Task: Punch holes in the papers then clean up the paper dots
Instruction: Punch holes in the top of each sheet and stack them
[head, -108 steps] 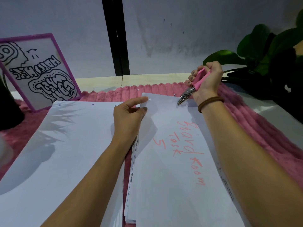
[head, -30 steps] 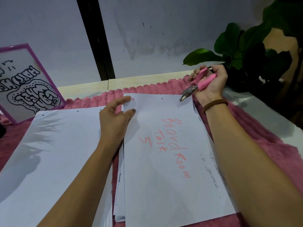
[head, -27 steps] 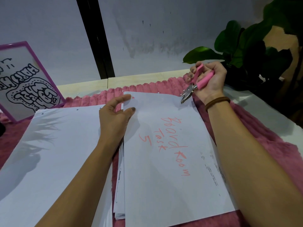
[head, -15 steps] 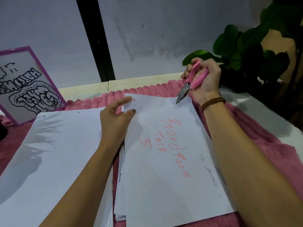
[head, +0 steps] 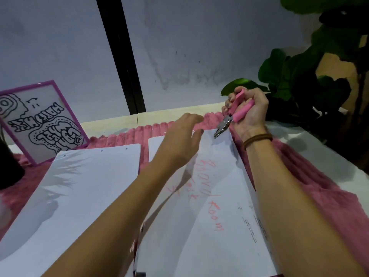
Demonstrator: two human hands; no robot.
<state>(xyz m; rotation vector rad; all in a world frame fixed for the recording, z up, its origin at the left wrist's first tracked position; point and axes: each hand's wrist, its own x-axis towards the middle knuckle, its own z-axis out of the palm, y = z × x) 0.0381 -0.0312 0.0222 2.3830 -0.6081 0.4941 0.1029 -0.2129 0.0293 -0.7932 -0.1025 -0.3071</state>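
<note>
One pink punch (head: 231, 116) tight in right hand (head: 252, 115), axis diagonal, nose down-left at top sheet (head: 211, 208); left hand (head: 179, 141) spread.

Left hand (head: 179, 142) extended, fingers relaxed; right hand (head: 254, 114) grips punch (head: 237, 114).

Bare forearms, brown band (head: 257, 138) around right wrist

One hole punch (head: 231, 121): pink handles, metal nose, gripped in your right hand (head: 249, 114), nose at the far right corner of the right stack (head: 209, 206), white sheets with red handwriting. One left stack (head: 83, 186): white, holes along its far edge.
</note>
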